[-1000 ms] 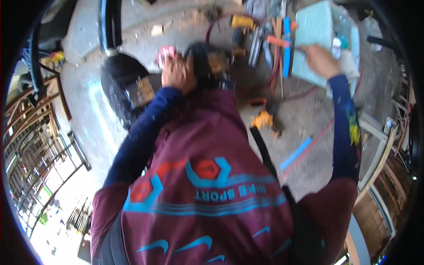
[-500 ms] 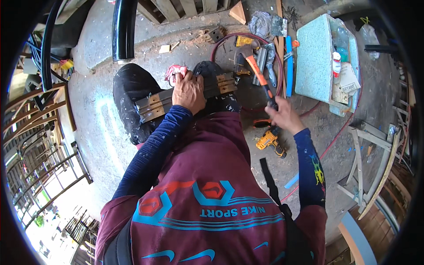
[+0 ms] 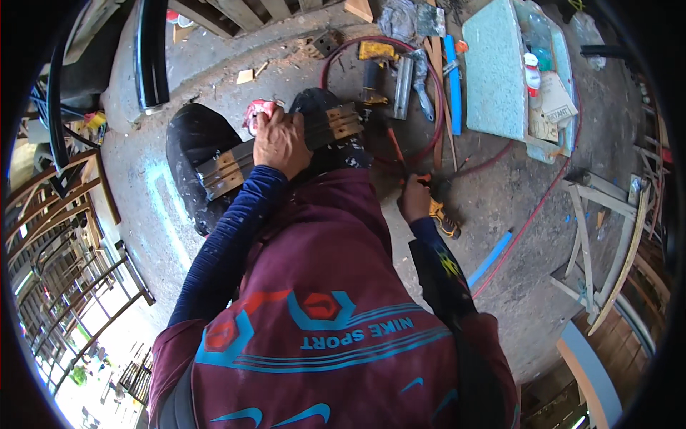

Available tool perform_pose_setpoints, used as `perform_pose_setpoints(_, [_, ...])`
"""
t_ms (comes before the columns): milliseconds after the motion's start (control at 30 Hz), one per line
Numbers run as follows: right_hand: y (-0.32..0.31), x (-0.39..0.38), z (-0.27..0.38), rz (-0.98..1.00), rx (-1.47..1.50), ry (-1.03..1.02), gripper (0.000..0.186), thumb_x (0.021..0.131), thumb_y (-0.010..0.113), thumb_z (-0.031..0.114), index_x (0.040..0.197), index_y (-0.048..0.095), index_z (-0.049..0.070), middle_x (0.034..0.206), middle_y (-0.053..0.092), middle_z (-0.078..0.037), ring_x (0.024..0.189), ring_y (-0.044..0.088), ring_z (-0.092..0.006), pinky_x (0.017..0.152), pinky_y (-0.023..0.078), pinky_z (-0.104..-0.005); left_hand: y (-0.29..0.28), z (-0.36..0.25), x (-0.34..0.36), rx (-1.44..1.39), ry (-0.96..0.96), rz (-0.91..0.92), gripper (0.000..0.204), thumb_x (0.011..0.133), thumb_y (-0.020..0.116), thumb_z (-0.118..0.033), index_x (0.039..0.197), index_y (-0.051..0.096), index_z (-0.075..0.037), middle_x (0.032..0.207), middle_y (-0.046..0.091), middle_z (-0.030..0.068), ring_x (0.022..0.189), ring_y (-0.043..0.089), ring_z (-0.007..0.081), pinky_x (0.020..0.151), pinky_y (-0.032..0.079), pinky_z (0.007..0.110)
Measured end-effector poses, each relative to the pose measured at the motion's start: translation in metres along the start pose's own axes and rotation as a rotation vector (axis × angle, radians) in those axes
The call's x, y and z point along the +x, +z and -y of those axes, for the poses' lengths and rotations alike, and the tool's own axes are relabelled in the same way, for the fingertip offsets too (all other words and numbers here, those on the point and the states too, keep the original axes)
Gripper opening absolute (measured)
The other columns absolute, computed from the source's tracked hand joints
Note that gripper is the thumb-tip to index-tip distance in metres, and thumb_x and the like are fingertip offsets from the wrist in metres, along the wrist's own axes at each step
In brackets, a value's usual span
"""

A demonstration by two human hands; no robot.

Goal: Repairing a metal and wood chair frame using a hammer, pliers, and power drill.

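My left hand (image 3: 281,143) is closed on a dark bar (image 3: 241,168) with wooden blocks (image 3: 341,120) fixed on it, lying across my knees. A crumpled red and white rag (image 3: 259,111) sits at my left fingertips. My right hand (image 3: 416,196) is low beside my right thigh, closed round an orange-and-black handled tool (image 3: 396,146), which looks like the hammer; its head is hard to make out. A yellow drill (image 3: 443,218) lies just right of that hand, partly hidden by it.
At the upper right stand a pale blue foam box (image 3: 493,79), a blue strip (image 3: 454,86) and wooden slats. A yellow tool (image 3: 379,51), scrapers and a red hose (image 3: 548,196) lie on the floor. Wooden frames (image 3: 604,243) and metal racks (image 3: 78,300) flank me.
My right hand took the orange-handled hammer from beside the foam box, then brought it leftward and down to beside my thigh. My left hand stays on the bar; the view has shifted slightly.
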State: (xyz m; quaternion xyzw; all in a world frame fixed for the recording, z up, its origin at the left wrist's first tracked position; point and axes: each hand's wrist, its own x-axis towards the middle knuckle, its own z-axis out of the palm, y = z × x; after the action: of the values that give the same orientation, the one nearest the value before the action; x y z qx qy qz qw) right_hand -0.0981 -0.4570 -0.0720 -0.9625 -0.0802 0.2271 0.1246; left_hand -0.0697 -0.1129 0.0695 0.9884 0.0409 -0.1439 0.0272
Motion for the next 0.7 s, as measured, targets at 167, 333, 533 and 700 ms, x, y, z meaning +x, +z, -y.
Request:
perform_pose_setpoints(167, [0.062, 0.038, -0.032, -0.145, 0.183, 0.038, 0.024, 0.086, 0.067, 0.016, 0.104, 0.066, 0.0, 0.085, 0.069, -0.025, 0.085, 0.066, -0.0465, 0.077, 0.049, -0.055, 0.008, -0.007, 0.003, 0.05, 0.054, -0.109, 0.054, 0.071, 0.075, -0.041, 0.111, 0.063, -0.006, 0.103, 0.069, 0.0097, 0.112, 0.056, 0.0253, 0.098, 0.036, 0.044])
perform_pose_setpoints(333, [-0.027, 0.018, 0.033, -0.127, 0.546, 0.042, 0.027, 0.094, 0.066, 0.024, 0.089, 0.063, -0.002, 0.076, 0.065, -0.025, 0.08, 0.067, -0.0434, 0.071, 0.05, -0.0508, 0.007, -0.002, 0.001, 0.023, 0.002, -0.073, 0.054, 0.07, 0.076, -0.04, 0.109, 0.063, -0.005, 0.103, 0.069, 0.0124, 0.114, 0.057, 0.028, 0.102, 0.037, 0.046])
perform_pose_setpoints(533, [-0.123, 0.029, 0.102, -0.295, 0.747, -0.38, 0.021, 0.102, 0.056, 0.023, 0.102, 0.057, 0.003, 0.066, 0.06, -0.018, 0.063, 0.062, -0.0408, 0.057, 0.046, -0.0469, 0.005, -0.008, 0.004, 0.064, 0.034, -0.071, 0.052, 0.07, 0.076, -0.038, 0.108, 0.063, -0.006, 0.102, 0.069, 0.0123, 0.111, 0.059, 0.0263, 0.098, 0.037, 0.043])
perform_pose_setpoints(700, [-0.122, 0.047, 0.115, -0.156, 0.557, -0.421, 0.018, 0.103, 0.052, 0.021, 0.102, 0.051, 0.004, 0.068, 0.06, -0.023, 0.067, 0.062, -0.045, 0.06, 0.047, -0.0529, 0.009, -0.008, 0.005, 0.07, 0.042, -0.073, 0.051, 0.071, 0.075, -0.039, 0.108, 0.063, -0.007, 0.101, 0.069, 0.01, 0.111, 0.057, 0.0241, 0.099, 0.036, 0.045])
